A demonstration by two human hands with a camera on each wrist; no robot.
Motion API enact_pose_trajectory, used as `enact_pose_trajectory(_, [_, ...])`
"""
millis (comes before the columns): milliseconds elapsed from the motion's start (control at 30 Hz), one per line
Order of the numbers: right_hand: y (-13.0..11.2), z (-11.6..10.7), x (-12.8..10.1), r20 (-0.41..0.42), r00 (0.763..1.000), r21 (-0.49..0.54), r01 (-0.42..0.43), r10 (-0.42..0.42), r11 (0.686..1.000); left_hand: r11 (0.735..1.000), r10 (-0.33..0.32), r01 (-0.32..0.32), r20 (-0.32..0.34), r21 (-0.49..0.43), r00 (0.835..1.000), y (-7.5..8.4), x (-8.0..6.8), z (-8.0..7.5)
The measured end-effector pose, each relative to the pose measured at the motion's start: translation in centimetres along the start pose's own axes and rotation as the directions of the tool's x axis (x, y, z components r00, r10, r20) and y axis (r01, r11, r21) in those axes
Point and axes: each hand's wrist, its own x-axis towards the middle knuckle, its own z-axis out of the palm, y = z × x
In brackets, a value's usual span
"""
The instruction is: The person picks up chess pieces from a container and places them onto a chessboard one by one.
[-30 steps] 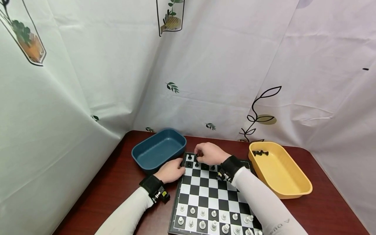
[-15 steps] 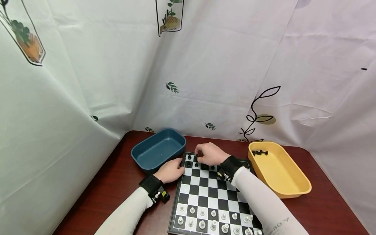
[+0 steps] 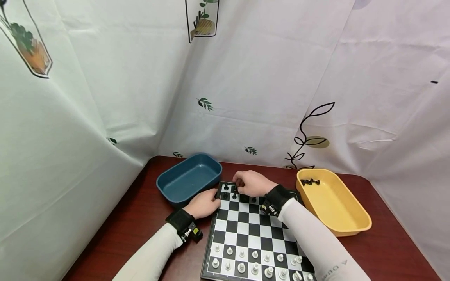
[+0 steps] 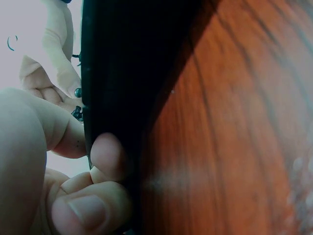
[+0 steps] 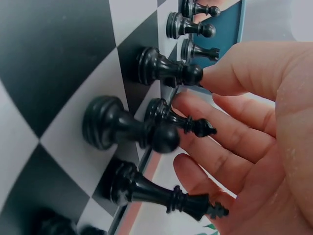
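A black-and-white chessboard lies on the dark red table. My left hand grips the board's far-left edge; in the left wrist view its curled fingers press on the black rim. My right hand is over the black pieces at the far-left corner. Close up, two fingertips pinch the head of one black piece; a bishop and a pawn stand beside it. White pieces fill the near rows.
An empty blue tub sits just left of the board's far corner. A yellow tub at the right holds a few black pieces. White patterned curtains close in the back and both sides.
Hardly anything has moved; both hands keep their places, the right one staying at the same black pieces while the view drifts slightly.
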Motion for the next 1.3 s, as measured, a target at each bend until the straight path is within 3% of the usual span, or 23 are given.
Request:
enact_pose_trajectory(267, [0.6, -0.8, -0.7, -0.035, 0.999, -0.019, 0.001, -0.001, 1.0, 1.0, 0.006, -0.006, -0.011, 0.002, 1.0, 0.2, -0.1, 0.0])
enact_pose_trajectory(633, [1.5, -4.7, -4.0, -0.169, 0.986, -0.048, -0.013, 0.004, 0.999, 1.0, 0.008, -0.007, -0.026, 0.011, 1.0, -0.1, 0.0, 0.1])
enact_pose_trajectory(1033, [5.5, -7.7, -10.0, -0.336, 0.937, -0.046, -0.121, 0.099, 0.992, 1.0, 0.009, -0.009, -0.024, 0.005, 1.0, 0.3, -0.1, -0.2])
enact_pose_trajectory(1300, [8.1, -8.9, -14.0, -0.433, 0.888, -0.016, -0.179, 0.155, 0.984, 1.0, 0.012, -0.012, -0.021, 0.003, 1.0, 0.2, -0.1, 0.0])
